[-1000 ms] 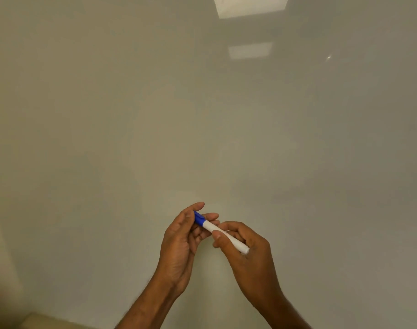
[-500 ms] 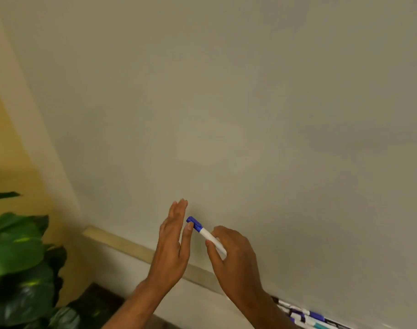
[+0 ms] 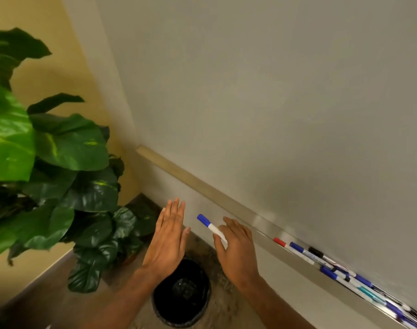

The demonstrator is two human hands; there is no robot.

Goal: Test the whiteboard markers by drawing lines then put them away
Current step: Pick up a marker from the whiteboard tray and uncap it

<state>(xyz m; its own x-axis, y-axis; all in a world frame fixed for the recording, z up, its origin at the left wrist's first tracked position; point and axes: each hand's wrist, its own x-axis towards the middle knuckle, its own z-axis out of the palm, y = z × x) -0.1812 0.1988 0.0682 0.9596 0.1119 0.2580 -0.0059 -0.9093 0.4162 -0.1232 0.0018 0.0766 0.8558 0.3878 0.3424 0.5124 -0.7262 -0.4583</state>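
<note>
So my right hand [image 3: 236, 250] is pinching the marker [image 3: 210, 225] between thumb and fingers. It's out in the air in front of the wall, just below the front edge of the tray [image 3: 202, 184] that runs along the bottom of the whiteboard [image 3: 274, 103], not touching either. My left hand [image 3: 170, 236] is flat, fingers straight and together, holding nothing, just left of the cap with a gap of open air between them.

There's a bin [image 3: 181, 293] right under my wrists and a big leafy plant [image 3: 60, 162] crowding in on the left, so the open room is mostly up and to the right.

The marker has a white barrel and a blue cap, cap on. Its long axis runs diagonally, cap pointing up and to the left, and the back end is hidden under my fingers.

The other markers [image 3: 333, 269] lie end to end in the right part of the tray, well apart from my hands.
</note>
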